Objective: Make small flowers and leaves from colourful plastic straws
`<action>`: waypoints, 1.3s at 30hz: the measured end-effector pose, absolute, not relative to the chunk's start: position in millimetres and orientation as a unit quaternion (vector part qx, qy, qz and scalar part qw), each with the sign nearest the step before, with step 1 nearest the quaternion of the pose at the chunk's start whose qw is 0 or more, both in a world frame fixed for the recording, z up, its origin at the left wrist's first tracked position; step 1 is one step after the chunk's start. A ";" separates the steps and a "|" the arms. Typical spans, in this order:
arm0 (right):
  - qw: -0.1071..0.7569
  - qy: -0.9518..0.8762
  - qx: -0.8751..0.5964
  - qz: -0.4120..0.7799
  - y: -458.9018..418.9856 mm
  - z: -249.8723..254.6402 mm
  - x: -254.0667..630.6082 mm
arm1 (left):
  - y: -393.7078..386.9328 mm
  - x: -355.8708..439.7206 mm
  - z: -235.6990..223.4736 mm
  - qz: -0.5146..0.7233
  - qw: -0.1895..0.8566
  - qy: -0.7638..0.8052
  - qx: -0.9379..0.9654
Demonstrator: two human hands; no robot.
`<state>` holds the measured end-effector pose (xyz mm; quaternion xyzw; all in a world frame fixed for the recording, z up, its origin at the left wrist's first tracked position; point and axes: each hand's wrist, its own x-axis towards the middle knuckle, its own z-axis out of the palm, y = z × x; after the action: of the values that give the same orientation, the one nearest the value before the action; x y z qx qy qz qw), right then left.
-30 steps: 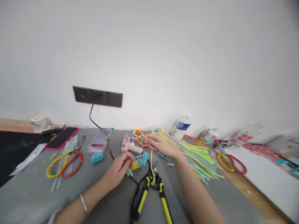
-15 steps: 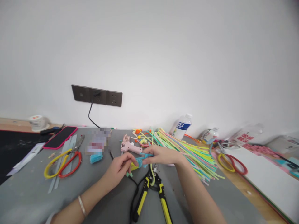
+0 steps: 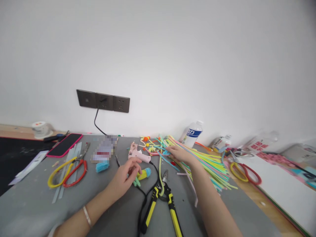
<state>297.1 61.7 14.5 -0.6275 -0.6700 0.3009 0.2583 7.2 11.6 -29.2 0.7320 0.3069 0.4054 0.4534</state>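
Note:
My left hand (image 3: 128,172) is closed, fingers curled round a small pipe-cleaner piece (image 3: 144,174), yellow with a blue wound end. Green stubs (image 3: 136,181) poke out below those fingers. Farther right, my right hand (image 3: 178,154) has its fingers pinched on blue pipe cleaners (image 3: 170,160) at the near left edge of a large multicoloured bundle of pipe cleaners (image 3: 204,161). Its fingertips are partly hidden. A pink glue gun (image 3: 139,156) lies just beyond my left hand. Between my forearms rest yellow-and-black pliers (image 3: 161,194), handles spread, with a pale green pipe cleaner (image 3: 160,171) across them.
On the left lie red-and-yellow scissors (image 3: 74,169), a pink-edged phone (image 3: 64,145) and a blue coil (image 3: 102,166). A white bottle (image 3: 192,134) stands by the wall, below and right of the socket panel (image 3: 103,100). More scissors (image 3: 243,171) lie right. A black cord (image 3: 144,200) crosses the grey mat.
My right hand has moved right and away from my left hand, onto the blue pipe cleaners by the bundle. The yellow piece's blue end is now uncovered; my left hand has barely moved.

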 end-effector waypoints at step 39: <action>0.214 -0.713 -0.659 0.106 123.7 -1.2 280.1 | 11.8 4.4 -31.6 0.373 0.397 0.325 0.773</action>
<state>280.1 123.7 -1.2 -0.6593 -0.7131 0.1059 0.2136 4.4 11.8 -31.6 0.7733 0.3250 0.3726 0.3969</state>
